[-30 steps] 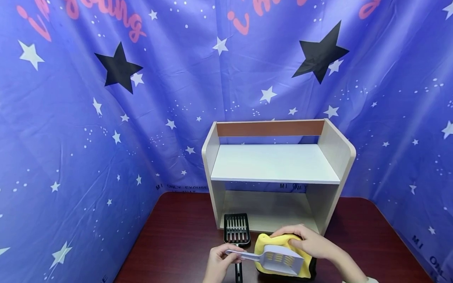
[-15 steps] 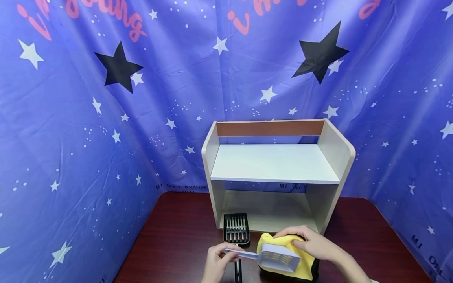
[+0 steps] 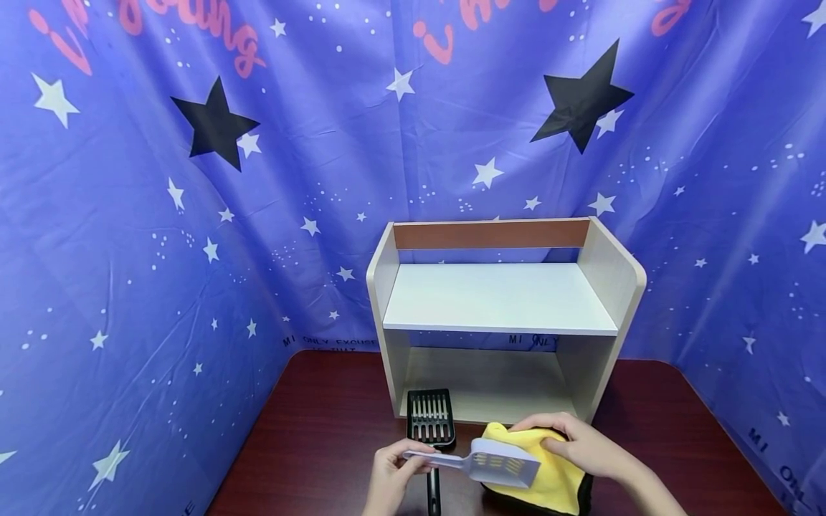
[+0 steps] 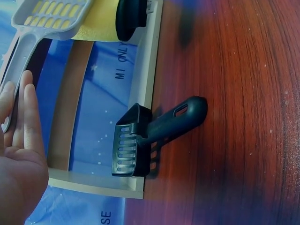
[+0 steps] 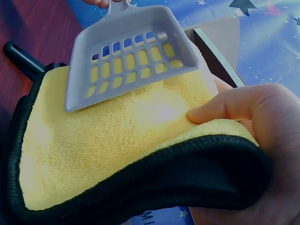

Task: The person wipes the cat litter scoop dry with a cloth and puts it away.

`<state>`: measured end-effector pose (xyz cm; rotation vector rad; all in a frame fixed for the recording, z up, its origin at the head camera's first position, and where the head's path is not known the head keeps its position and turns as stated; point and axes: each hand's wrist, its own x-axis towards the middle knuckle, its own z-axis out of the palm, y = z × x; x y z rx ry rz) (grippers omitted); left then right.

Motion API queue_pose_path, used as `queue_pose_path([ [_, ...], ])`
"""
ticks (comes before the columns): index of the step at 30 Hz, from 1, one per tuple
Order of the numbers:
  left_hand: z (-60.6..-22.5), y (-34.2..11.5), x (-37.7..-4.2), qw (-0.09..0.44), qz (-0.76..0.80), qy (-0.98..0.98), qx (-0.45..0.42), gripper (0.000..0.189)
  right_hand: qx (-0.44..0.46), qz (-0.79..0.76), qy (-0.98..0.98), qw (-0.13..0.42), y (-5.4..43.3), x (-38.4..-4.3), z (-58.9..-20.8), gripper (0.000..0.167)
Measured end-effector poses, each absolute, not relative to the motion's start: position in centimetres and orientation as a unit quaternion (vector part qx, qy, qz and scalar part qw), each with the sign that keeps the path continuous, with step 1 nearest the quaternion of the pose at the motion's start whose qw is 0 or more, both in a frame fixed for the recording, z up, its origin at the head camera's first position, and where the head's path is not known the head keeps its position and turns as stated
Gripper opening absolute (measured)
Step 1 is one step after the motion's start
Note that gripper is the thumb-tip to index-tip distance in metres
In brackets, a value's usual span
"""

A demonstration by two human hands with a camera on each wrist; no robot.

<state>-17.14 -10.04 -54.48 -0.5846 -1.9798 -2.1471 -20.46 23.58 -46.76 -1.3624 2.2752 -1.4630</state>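
grey slotted scoop point(image 3: 476, 463), seemingly plastic | left hand point(image 3: 391, 471) pinches it | right hand point(image 3: 586, 446) pinches yellow cloth point(image 3: 556, 479)

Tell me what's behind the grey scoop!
A yellow cloth, gripped by the right hand, peeks through many slots of the grey scoop. Whatever the scoop's solid parts cover can't be seen.

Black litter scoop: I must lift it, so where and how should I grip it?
Probably grip the black litter scoop by the outer end of its handle, from the near side and above. The handle is narrow and points away from the shelf, the wide slotted pan toward it; in the head view, the left hand overlaps the handle nearer the pan.
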Motion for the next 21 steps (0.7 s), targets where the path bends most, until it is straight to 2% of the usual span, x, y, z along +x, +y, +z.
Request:
queue_pose_path([
  [12, -54.8, -10.8, -17.4, 0.104, -0.714, -0.664, -0.194, 0.017, -0.457, -0.487, 0.744, 0.035, 24.9, -20.2, -47.2, 0.040],
  [21, -54.9, -11.2, -17.5, 0.109, -0.716, -0.668, -0.172, 0.016, -0.457, -0.504, 0.732, 0.047, 25.8, -19.9, -47.6, 0.041],
])
